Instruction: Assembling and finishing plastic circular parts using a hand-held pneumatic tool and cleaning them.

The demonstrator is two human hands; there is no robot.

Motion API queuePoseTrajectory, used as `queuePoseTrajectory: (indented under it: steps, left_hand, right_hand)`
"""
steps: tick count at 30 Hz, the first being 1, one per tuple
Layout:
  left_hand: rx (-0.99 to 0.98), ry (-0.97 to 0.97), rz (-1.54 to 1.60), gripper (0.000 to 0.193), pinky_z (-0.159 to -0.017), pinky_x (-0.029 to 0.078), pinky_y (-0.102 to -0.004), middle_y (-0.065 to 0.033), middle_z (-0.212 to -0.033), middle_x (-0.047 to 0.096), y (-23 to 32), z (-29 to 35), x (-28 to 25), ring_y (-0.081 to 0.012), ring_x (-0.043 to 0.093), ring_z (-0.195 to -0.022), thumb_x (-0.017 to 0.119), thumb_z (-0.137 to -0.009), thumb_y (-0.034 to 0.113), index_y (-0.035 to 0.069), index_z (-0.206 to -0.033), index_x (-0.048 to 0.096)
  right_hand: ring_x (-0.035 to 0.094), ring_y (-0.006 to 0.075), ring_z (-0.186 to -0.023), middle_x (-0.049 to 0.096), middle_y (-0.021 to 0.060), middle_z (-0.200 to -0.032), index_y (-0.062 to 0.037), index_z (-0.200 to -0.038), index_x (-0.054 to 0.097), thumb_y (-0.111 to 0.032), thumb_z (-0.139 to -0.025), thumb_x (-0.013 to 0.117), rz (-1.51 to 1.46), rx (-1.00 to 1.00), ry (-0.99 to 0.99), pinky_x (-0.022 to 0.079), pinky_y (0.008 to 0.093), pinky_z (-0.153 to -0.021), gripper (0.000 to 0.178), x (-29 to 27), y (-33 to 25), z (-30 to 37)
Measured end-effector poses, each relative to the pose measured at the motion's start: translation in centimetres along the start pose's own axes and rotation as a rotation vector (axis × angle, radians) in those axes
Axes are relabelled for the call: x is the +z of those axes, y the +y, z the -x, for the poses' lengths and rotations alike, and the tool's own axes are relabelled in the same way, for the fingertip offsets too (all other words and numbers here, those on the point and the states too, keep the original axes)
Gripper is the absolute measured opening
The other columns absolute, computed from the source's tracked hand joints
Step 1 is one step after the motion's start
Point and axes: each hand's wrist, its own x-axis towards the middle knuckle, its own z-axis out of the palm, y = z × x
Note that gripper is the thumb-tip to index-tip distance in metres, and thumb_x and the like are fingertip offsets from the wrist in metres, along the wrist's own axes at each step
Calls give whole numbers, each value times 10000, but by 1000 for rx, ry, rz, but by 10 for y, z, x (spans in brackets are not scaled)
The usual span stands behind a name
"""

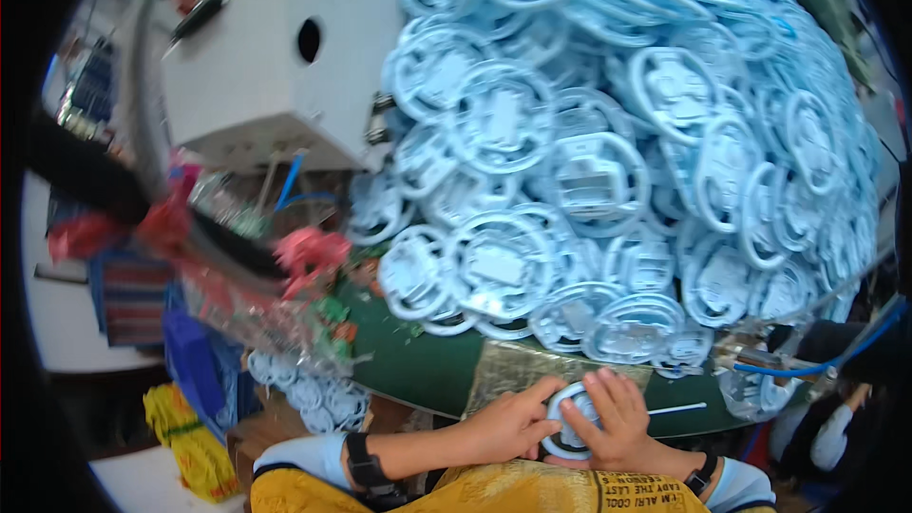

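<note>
So I've got one pale blue disc (pixel 572 426) held between both hands, low in front of me, right by the near edge of the green table (pixel 404 366). My left hand (pixel 513 423) is pinching its left side, thumb and fingers bunched close on the rim. My right hand (pixel 610 420) has the other side, fingers bent over the top and right of it, thumb lying across the face. Can't tell how hard either one's squeezing.

Just past my hands there's a dull brownish mat (pixel 518 370), and a thin white stick (pixel 679 408) pokes out to the right of my right hand. Can't tell if I'm touching it.

Beyond the mat there's a massive pile (pixel 501 266) of similar pale blue parts, heaped all over the table and leaning every which way. Left of that is a big pale box (pixel 275 47) with a dark round hole, then a pink rag (pixel 312 255) nearer me. Yellow bag (pixel 195 451) down at lower left, too.
</note>
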Motion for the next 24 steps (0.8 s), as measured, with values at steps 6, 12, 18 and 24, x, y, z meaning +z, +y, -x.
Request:
queuePoseTrajectory:
  steps: [6, 12, 18, 24]
  left_hand:
    - [-72, 84, 90, 367, -657, 568, -300, -110, -923, 685, -15, 16, -2, -162, 692, -782, 574, -1015, 149, 5, -1316, 420]
    - [28, 94, 19, 410, -517, 523, -252, -108, -791, 671, -4, 4, 4, -153, 651, -584, 585, -993, 112, 26, -1350, 404]
    - [96, 80, -3, 415, -476, 523, -251, -113, -802, 675, -11, 1, 3, -168, 644, -546, 614, -990, 163, 46, -1343, 430]
    - [80, 90, 4, 549, -450, 522, -255, -118, -828, 684, -24, -6, -9, -173, 648, -535, 616, -977, 137, 81, -1463, 368]
  right_hand:
    - [453, 369, -1382, 432, 225, -1508, -66, -1425, 480, -486, -819, 700, -183, -71, 133, 382, 490, -1080, 769, 10, -2, -1]
    - [287, 422, -1467, 322, 248, -1565, -32, -1438, 422, -450, -801, 668, -243, -84, 187, 302, 546, -1127, 800, 26, 5, 13]
    - [286, 451, -1457, 319, 278, -1550, -8, -1389, 466, -511, -846, 627, -219, -80, 253, 302, 578, -1111, 757, 33, 6, 16]
    - [332, 475, -1416, 381, 304, -1483, -4, -1295, 535, -492, -757, 744, -120, -147, 341, 336, 571, -1079, 756, 37, 4, 10]
